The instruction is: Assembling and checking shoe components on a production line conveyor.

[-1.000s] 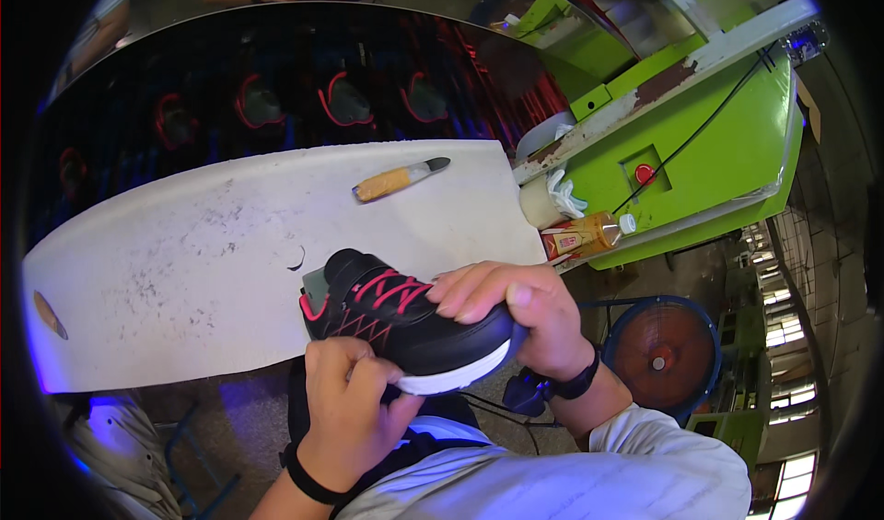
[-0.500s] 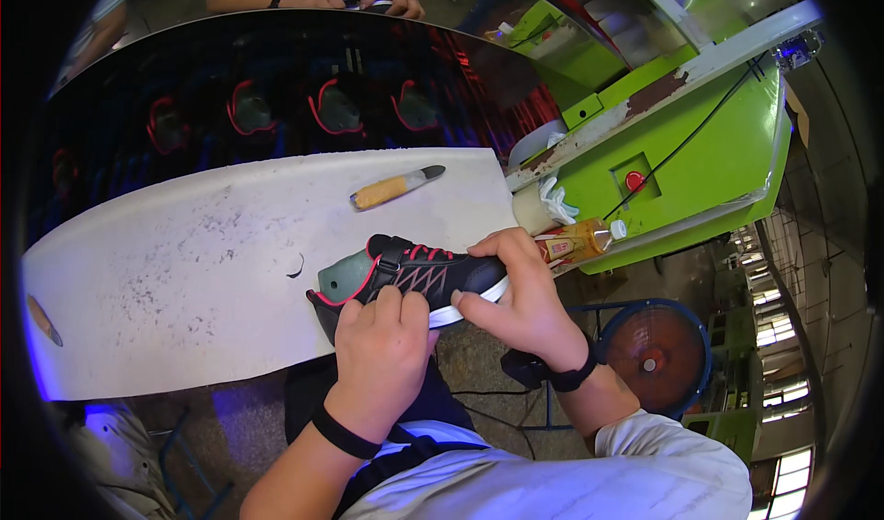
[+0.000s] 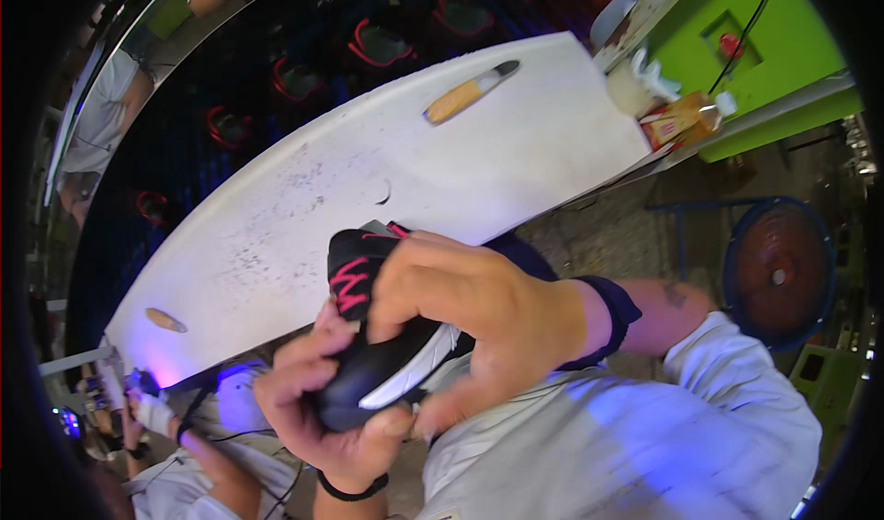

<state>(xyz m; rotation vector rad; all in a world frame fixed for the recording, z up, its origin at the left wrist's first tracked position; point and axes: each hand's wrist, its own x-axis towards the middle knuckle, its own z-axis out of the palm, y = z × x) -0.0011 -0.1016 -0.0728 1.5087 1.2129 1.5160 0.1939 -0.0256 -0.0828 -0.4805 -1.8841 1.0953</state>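
Observation:
A black shoe with a white sole edge and pink-red lacing is held in both my hands, close to my body over the near edge of the white board. My left hand wraps the toe end, fingers curled on one side and thumb at the sole. My right hand grips over the middle of the shoe, hiding much of the upper. The shoe is tilted, its opening toward the board. On the board lies a knife-like tool with a yellowish handle and dark blade.
Beyond the board, several red-rimmed shoes stand in a dark machine. At right are an amber bottle, a pale container with a white cloth, a green machine and a fan. Another person works at lower left.
The shoe has come off the board toward my body and turned, toe now to the left. My left hand has shifted to the toe, my right over the middle. The view has swung left.

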